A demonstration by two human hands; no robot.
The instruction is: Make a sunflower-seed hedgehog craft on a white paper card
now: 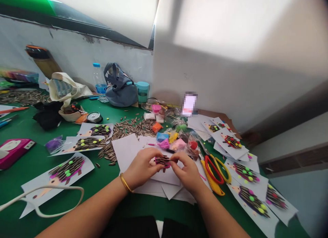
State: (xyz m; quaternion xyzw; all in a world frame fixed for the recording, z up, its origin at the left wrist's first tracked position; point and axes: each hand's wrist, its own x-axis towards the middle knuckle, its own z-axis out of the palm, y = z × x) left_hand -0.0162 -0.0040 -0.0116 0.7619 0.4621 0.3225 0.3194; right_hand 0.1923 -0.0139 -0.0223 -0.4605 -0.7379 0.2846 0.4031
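A small hedgehog figure, its clay back bristling with striped sunflower seeds, is pinched at its left side between the thumb and fingers of my left hand. Pink clay shows along its lower edge. My right hand is closed in a pinch at the figure's right edge; what lies between those fingertips is too small to make out. Below both hands lie white paper sheets. Beyond them is a heap of loose sunflower seeds. Bagged lumps of coloured clay, among them a blue one, sit just past my fingers.
Scissors with red and yellow handles and a yellow cutter lie right of my hand. Paper hedgehogs with seeds cover both sides. A white cable loops at left. A blue bag and bottle stand by the wall.
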